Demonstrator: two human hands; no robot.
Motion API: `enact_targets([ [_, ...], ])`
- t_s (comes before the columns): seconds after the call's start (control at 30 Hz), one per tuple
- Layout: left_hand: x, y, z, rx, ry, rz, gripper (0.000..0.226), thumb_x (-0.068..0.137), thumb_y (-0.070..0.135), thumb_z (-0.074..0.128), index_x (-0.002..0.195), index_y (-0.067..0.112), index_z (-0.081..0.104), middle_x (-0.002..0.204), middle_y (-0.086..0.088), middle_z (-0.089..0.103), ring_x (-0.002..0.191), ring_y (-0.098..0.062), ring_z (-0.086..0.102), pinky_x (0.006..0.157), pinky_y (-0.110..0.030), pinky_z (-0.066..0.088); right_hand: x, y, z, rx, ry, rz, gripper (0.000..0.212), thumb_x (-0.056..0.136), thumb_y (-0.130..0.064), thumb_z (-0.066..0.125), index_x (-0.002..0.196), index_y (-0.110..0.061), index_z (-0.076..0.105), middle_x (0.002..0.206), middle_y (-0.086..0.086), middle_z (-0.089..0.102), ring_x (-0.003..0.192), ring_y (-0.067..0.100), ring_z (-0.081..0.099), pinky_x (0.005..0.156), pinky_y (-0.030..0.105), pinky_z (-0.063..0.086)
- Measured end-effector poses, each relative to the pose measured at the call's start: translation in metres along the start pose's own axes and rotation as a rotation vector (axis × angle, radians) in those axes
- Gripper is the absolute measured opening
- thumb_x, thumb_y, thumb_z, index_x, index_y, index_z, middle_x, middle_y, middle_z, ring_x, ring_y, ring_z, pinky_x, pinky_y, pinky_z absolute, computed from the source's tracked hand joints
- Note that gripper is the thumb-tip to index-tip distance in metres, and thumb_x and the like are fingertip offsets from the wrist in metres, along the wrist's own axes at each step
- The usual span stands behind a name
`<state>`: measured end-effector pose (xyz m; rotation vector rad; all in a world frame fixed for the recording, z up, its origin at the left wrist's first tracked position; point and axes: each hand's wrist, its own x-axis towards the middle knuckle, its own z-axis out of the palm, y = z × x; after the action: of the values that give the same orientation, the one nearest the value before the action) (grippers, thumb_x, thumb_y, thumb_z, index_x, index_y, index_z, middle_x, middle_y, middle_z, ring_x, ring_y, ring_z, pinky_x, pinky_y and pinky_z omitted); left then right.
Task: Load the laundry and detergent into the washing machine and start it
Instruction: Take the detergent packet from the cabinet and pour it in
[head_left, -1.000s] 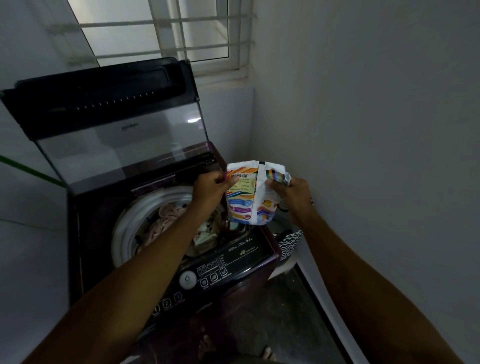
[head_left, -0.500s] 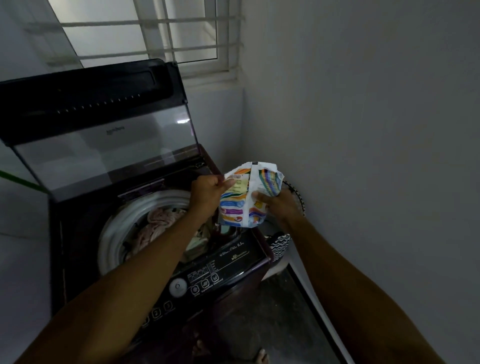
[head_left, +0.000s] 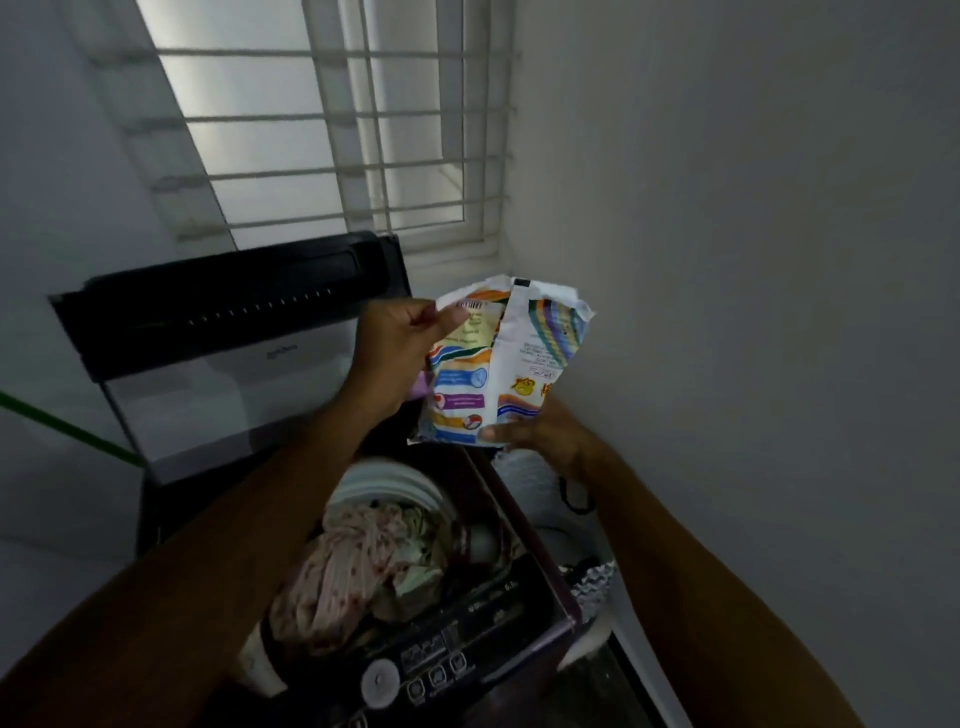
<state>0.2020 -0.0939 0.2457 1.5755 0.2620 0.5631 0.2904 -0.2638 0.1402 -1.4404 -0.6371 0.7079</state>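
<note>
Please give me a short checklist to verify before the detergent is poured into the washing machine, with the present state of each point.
1. Washing machine lid raised: ok.
2. Laundry already in the drum: ok.
3. Detergent packet held firmly: ok; the left hand pinches its top edge, the right hand holds its bottom.
4. Packet open at the top: cannot tell; the edge looks crumpled.
5. Packet above the drum opening: not ok; it is held up beside the lid, nearer the wall.
6. Control panel within reach: ok.
</note>
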Motion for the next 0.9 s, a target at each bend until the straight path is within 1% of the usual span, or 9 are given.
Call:
enact_targets([
  [0.1, 0.013, 0.037, -0.025, 0.082, 0.057, 0.103, 0.012, 0.083, 0.014, 0.074, 0.086, 0.003, 0.073, 0.075, -0.005, 0.075, 0.069, -0.022, 0.073, 0.064, -0.039, 0.06, 0.023, -0.032, 0.022, -0.009, 0.017, -0.062, 0.062, 0.07, -0.008, 0.085, 0.126, -0.015, 0.059, 0.123, 0.008, 0.067, 0.112, 0.03, 0.065, 0.091, 0.057, 0.052],
  [0.2, 0.023, 0.066, -0.062, 0.181, 0.181, 0.197, 0.017, 0.082, 0.024, 0.076, 0.087, 0.008, 0.075, 0.083, -0.009, 0.075, 0.073, -0.022, 0.073, 0.069, -0.044, 0.061, 0.046, -0.063, 0.053, 0.029, 0.058, -0.155, 0.053, 0.07, 0.003, 0.081, 0.12, -0.007, 0.064, 0.112, 0.011, 0.071, 0.094, 0.021, 0.071, 0.07, 0.035, 0.059],
  [0.23, 0.025, 0.075, -0.076, 0.267, 0.226, 0.252, 0.018, 0.083, 0.026, 0.075, 0.091, 0.01, 0.074, 0.087, -0.005, 0.076, 0.074, -0.015, 0.073, 0.07, -0.039, 0.061, 0.053, -0.074, 0.065, 0.072, 0.057, -0.176, 0.051, 0.07, 0.006, 0.079, 0.118, -0.004, 0.064, 0.109, 0.011, 0.072, 0.09, 0.018, 0.072, 0.065, 0.028, 0.058],
  [0.3, 0.021, 0.091, -0.1, 0.386, 0.278, 0.349, 0.024, 0.085, 0.021, 0.074, 0.108, 0.015, 0.069, 0.101, 0.001, 0.073, 0.078, -0.001, 0.07, 0.072, -0.027, 0.06, 0.07, -0.088, 0.087, 0.139, 0.028, -0.195, 0.051, 0.068, -0.001, 0.083, 0.115, -0.009, 0.067, 0.107, 0.009, 0.073, 0.095, 0.027, 0.071, 0.072, 0.035, 0.058],
  [0.4, 0.007, 0.103, -0.134, 0.455, 0.318, 0.478, 0.06, 0.085, 0.008, 0.072, 0.139, 0.021, 0.05, 0.127, 0.002, 0.061, 0.098, -0.01, 0.067, 0.079, -0.024, 0.058, 0.094, -0.109, 0.125, 0.189, -0.002, -0.184, 0.048, 0.064, -0.012, 0.088, 0.108, -0.017, 0.07, 0.104, 0.008, 0.074, 0.096, 0.035, 0.069, 0.07, 0.039, 0.051],
  [0.5, -0.009, 0.112, -0.162, 0.672, 0.484, 0.528, 0.072, 0.084, 0.011, 0.072, 0.147, 0.023, 0.038, 0.124, 0.0, 0.05, 0.095, -0.003, 0.059, 0.077, -0.011, 0.052, 0.108, -0.138, 0.163, 0.249, -0.112, -0.217, 0.046, 0.069, -0.005, 0.084, 0.112, -0.015, 0.069, 0.107, 0.008, 0.074, 0.093, 0.028, 0.071, 0.069, 0.035, 0.054],
  [0.63, -0.031, 0.134, -0.189, 0.854, 0.747, 0.512, 0.073, 0.083, 0.014, 0.073, 0.145, 0.029, 0.037, 0.115, 0.003, 0.04, 0.088, 0.01, 0.048, 0.071, 0.001, 0.043, 0.117, -0.174, 0.207, 0.294, -0.276, -0.263, 0.048, 0.071, 0.004, 0.081, 0.116, -0.006, 0.066, 0.111, 0.01, 0.072, 0.101, 0.029, 0.07, 0.086, 0.047, 0.057],
  [0.77, -0.065, 0.157, -0.208, 0.908, 0.844, 0.482, 0.06, 0.081, 0.004, 0.073, 0.134, 0.019, 0.052, 0.121, -0.002, 0.043, 0.092, 0.007, 0.053, 0.076, -0.006, 0.05, 0.111, -0.198, 0.247, 0.251, -0.411, -0.284, 0.042, 0.07, -0.001, 0.083, 0.108, -0.011, 0.068, 0.106, 0.006, 0.074, 0.096, 0.022, 0.072, 0.079, 0.04, 0.059],
  [0.9, -0.11, 0.183, -0.223, 1.05, 0.969, 0.441, 0.051, 0.074, -0.004, 0.076, 0.121, 0.012, 0.065, 0.122, -0.006, 0.048, 0.097, 0.012, 0.048, 0.077, 0.005, 0.038, 0.098, -0.217, 0.296, 0.207, -0.498, -0.305, 0.036, 0.068, -0.014, 0.087, 0.1, -0.014, 0.07, 0.097, 0.005, 0.076, 0.087, 0.027, 0.073, 0.071, 0.042, 0.06],
])
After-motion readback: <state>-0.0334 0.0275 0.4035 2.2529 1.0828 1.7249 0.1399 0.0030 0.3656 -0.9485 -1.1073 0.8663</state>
